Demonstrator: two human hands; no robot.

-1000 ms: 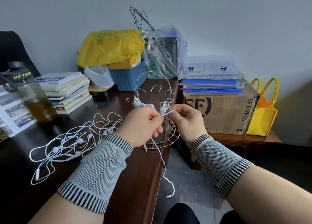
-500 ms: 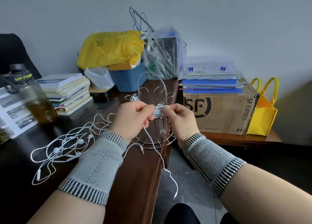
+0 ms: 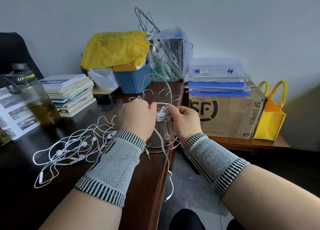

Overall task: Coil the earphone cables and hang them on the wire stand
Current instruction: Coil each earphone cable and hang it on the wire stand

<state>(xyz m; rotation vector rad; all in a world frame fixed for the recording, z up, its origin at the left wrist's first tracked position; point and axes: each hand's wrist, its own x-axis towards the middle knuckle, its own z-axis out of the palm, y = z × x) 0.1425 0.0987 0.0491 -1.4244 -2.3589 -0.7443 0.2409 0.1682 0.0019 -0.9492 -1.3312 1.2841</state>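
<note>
Both hands, left hand (image 3: 134, 116) and right hand (image 3: 186, 118), pinch the earphone cable (image 3: 161, 116); wrap tight, then hook it on the wire stand (image 3: 156, 84)

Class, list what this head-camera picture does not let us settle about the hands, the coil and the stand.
- Whether the coil already hangs on a hook of the wire stand: the left hand and right hand cover it.
- Left fingertips: hidden behind the hand's back.
- How many earphones are in the loose tangle: cables overlap.
- Bottle label: cut off at the cap.
</note>
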